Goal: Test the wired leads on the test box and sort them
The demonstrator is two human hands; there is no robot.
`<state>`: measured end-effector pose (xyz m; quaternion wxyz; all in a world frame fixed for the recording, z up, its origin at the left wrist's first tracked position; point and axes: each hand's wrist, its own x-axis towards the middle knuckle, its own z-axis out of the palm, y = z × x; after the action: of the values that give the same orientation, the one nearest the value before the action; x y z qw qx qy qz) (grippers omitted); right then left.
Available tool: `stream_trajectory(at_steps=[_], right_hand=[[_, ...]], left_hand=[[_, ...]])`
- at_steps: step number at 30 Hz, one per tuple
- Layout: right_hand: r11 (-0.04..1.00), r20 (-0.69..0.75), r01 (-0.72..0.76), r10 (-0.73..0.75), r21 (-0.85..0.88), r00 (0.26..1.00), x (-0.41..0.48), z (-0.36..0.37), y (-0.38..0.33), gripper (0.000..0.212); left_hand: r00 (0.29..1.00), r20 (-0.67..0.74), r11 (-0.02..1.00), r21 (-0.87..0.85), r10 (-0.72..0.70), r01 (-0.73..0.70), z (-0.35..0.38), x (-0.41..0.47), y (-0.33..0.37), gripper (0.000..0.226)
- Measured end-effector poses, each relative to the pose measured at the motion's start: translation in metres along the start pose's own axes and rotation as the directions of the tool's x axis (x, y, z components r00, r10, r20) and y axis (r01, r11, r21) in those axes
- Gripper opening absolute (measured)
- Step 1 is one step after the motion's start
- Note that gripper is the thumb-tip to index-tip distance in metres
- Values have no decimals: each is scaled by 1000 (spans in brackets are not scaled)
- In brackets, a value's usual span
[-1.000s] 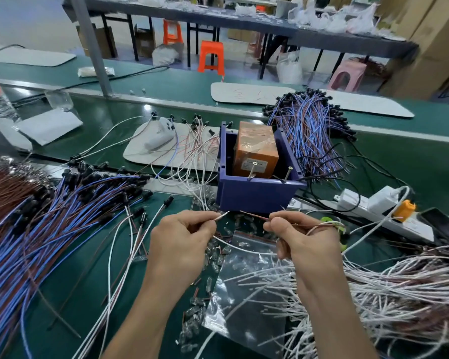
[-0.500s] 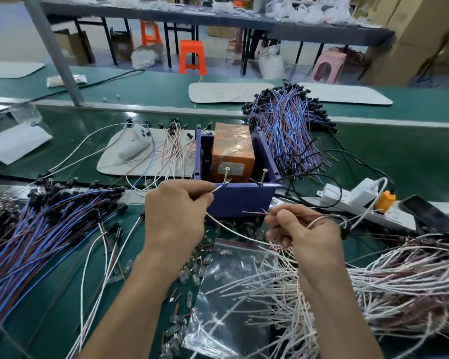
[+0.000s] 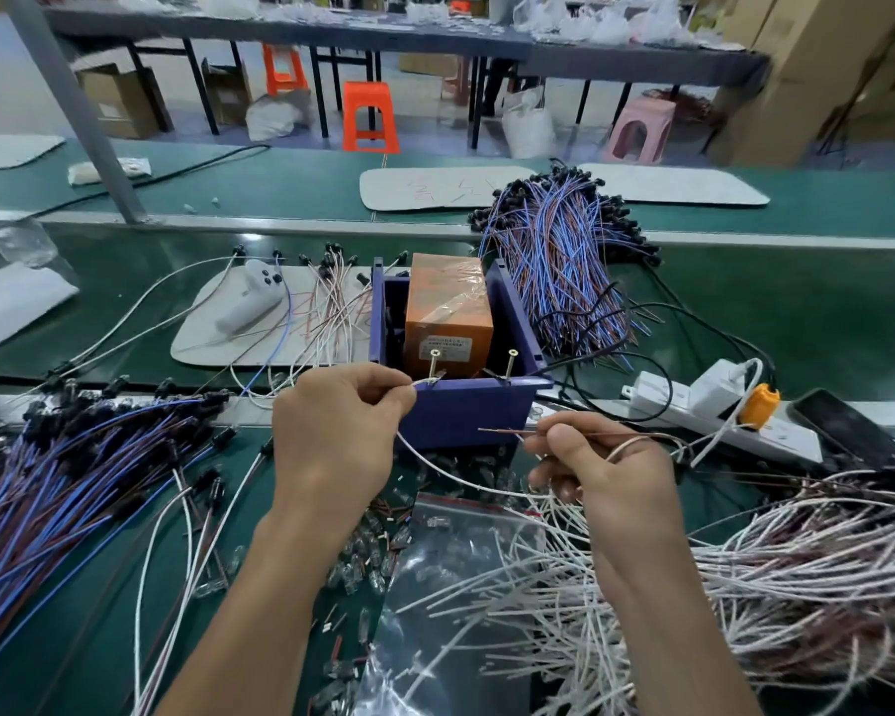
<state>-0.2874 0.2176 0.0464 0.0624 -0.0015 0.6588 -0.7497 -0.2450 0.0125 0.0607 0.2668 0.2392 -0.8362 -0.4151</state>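
head view: the thin white insulated lead [image 3: 423, 383] has its bare tip at the foot of the left metal screw post [image 3: 433, 365] on the purple plastic test box [image 3: 466, 410]. the left hand [image 3: 332, 436], just beside it, is raised to the box's front rim and pinches the lead near its tip between thumb and forefinger. the lead sags back to the right hand [image 3: 600, 467], which sits lower, before the box, and pinches a thin brown lead end [image 3: 507, 432] that points left, apart from the right screw post [image 3: 511, 361].

Orange stool [image 3: 368, 116] and a pink stool [image 3: 641, 129] out back, cardboard box [image 3: 120, 100] nearby, white power strip [image 3: 791, 440] beside a dark phone [image 3: 843, 426] on the green surface [image 3: 796, 312].
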Motion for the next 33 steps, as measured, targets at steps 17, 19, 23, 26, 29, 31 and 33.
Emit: stream_trajectory(at_steps=[17,19,23,26,29,31,33], right_hand=[[996,-35,22,-19,89,999,15,10,-9,22],[995,-46,25,-20,101,999,17,10,-10,24],[992,-112,29,-15,123,994,24,12,-9,25],[992,-167,50,-31,112,985,27,10,-8,25],[993,-172,47,-27,110,985,25,7,-7,25],[992,-137,36,-18,124,990,21,5,-7,26],[993,-85,21,-11,117,996,14,1,-10,29]], left_hand=[[997,-68,1000,-10,-28,28,3,1,1,31],[997,-69,999,-20,-34,33,3,1,1,29],[997,-71,999,-32,-39,37,2,0,1,27],[996,-77,998,-34,-56,53,2,0,2,24],[995,-71,997,-44,-68,65,0,-1,5,24],[995,-56,995,-55,-82,79,-1,-3,5,23],[994,-41,994,-61,-98,96,-4,-4,3,21]])
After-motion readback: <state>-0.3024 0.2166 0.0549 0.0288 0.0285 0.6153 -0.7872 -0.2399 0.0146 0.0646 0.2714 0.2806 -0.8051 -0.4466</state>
